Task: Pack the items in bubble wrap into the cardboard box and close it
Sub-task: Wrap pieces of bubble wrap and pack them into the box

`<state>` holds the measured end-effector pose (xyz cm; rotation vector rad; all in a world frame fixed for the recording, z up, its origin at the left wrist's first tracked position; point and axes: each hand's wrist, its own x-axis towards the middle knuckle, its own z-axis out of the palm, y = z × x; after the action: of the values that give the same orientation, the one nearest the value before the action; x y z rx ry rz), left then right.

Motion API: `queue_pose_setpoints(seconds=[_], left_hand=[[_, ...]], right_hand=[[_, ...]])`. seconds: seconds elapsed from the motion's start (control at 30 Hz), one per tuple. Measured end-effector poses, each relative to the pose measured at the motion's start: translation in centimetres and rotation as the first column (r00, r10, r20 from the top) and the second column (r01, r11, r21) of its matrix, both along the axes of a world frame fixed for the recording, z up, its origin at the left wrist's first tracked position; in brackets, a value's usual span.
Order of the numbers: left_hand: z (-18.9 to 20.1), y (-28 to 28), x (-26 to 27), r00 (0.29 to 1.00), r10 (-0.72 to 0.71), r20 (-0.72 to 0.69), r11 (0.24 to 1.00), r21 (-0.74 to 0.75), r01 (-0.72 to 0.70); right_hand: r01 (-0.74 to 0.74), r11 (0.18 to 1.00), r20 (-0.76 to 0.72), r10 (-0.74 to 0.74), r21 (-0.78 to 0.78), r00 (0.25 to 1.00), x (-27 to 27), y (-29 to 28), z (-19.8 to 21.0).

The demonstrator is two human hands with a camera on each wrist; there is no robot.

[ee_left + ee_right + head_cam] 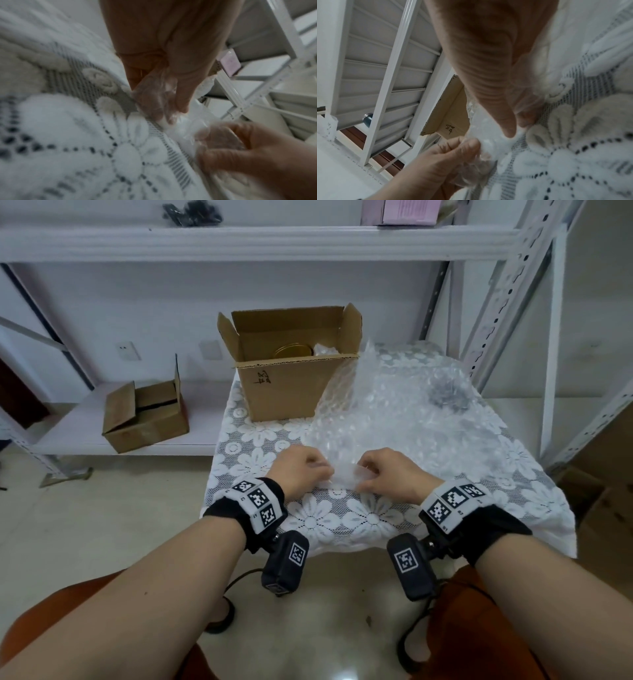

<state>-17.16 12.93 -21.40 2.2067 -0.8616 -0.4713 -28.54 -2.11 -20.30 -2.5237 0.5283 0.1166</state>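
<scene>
Left hand (303, 469) and right hand (390, 472) each pinch the near edge of the bubble wrap (387, 409) between curled fingers at the worktop's (308, 518) front edge; the sheet spreads back to the right of the open cardboard box (291, 371) at the far left corner. Wrap looks light, limp and slippery, best pinched at the edge. A dark item (448, 397) under the wrap, far right, is unclear; box contents are mostly hidden.

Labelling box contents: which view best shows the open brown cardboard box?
Head view: the open brown cardboard box shows whole, flaps up, with a gold lid inside. Right wrist shows only a corner; left wrist, nothing clear.
</scene>
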Motion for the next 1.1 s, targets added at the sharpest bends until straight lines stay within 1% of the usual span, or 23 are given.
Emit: queue_pose_setpoints(seconds=[0.07,0.2,0.33,0.43,0.47,0.5,0.53,0.57,0.6,0.63,0.67,0.7,0.77,0.83,0.87,0.93,1.03,1.07,1.1], left_hand=[[0.0,0.0,0.4,0.998,0.027,-0.056,1.000,0.004,-0.026],[0.4,-0.5,0.9,0.999,0.001,-0.035,0.990,0.138,0.004],[1.1,-0.8,1.2,0.998,-0.022,-0.053,0.976,0.215,0.032],[1.3,-0.9,1.2,1.000,0.006,0.000,0.958,0.285,-0.005],[1.3,-1.0,1.0,0.998,0.017,0.061,0.950,0.311,-0.035],[1.2,-0.9,0.8,0.986,0.020,0.166,0.944,0.321,-0.073],[1.1,-0.8,0.6,0.952,0.013,0.306,0.949,0.296,-0.108],[1.1,-0.9,0.3,0.896,0.000,0.444,0.967,0.230,-0.114],[1.3,-0.9,0.0,0.832,-0.010,0.555,0.985,0.147,-0.086],[1.6,-0.9,-0.3,0.788,-0.022,0.615,0.996,0.085,-0.039],[1.9,-1.1,-0.6,0.779,-0.046,0.625,0.998,0.058,0.012],[2.1,-1.3,-0.8,0.807,-0.083,0.585,0.997,0.056,0.062],[2.1,-1.5,-1.1,0.885,-0.185,0.427,0.981,0.131,0.142],[1.6,-1.5,-1.2,0.913,-0.279,0.297,0.947,0.245,0.209],[1.3,-1.4,-1.2,0.915,-0.308,0.262,0.930,0.286,0.231],[0.8,-1.2,-1.2,0.907,-0.336,0.252,0.915,0.315,0.251],[0.5,-1.3,-1.3,0.889,-0.334,0.314,0.919,0.319,0.233],[0.5,-1.3,-1.3,0.885,-0.325,0.333,0.922,0.321,0.218],[0.6,-1.4,-1.4,0.885,-0.309,0.349,0.927,0.320,0.198]], right_hand=[[0.030,0.999,-0.011,-0.030,-0.031,0.999,-0.1,-0.5,0.2],[0.171,0.983,-0.008,-0.172,-0.063,0.985,-0.5,-1.5,0.9],[0.173,0.968,-0.060,-0.186,-0.183,0.981,-0.6,-1.9,1.0],[0.127,0.933,-0.113,-0.173,-0.336,0.978,-0.6,-2.2,1.0],[0.115,0.921,-0.125,-0.173,-0.373,0.977,-0.7,-2.3,0.9],[0.110,0.913,-0.135,-0.175,-0.393,0.975,-0.7,-2.3,0.9],[0.110,0.910,-0.144,-0.181,-0.400,0.973,-0.7,-2.3,0.7],[0.112,0.909,-0.150,-0.186,-0.403,0.971,-0.7,-2.4,0.5],[0.115,0.908,-0.154,-0.192,-0.404,0.969,-0.6,-2.4,0.3],[0.115,0.907,-0.159,-0.194,-0.405,0.968,-0.6,-2.4,0.2],[0.113,0.906,-0.163,-0.194,-0.407,0.967,-0.6,-2.4,0.0],[0.110,0.907,-0.164,-0.191,-0.408,0.968,-0.5,-2.5,-0.1],[0.118,0.907,-0.140,-0.189,-0.405,0.972,-0.6,-2.7,-0.3],[0.132,0.901,-0.108,-0.193,-0.413,0.975,-0.7,-2.8,-0.5],[0.133,0.898,-0.096,-0.190,-0.419,0.977,-0.9,-2.8,-0.7],[0.111,0.890,-0.087,-0.167,-0.443,0.982,-1.3,-2.7,-1.0],[0.091,0.866,-0.072,-0.145,-0.491,0.987,-1.5,-2.4,-1.3],[0.091,0.845,-0.046,-0.135,-0.528,0.990,-1.5,-2.3,-1.2],[0.084,0.804,-0.004,-0.107,-0.588,0.994,-1.4,-2.2,-1.1]])
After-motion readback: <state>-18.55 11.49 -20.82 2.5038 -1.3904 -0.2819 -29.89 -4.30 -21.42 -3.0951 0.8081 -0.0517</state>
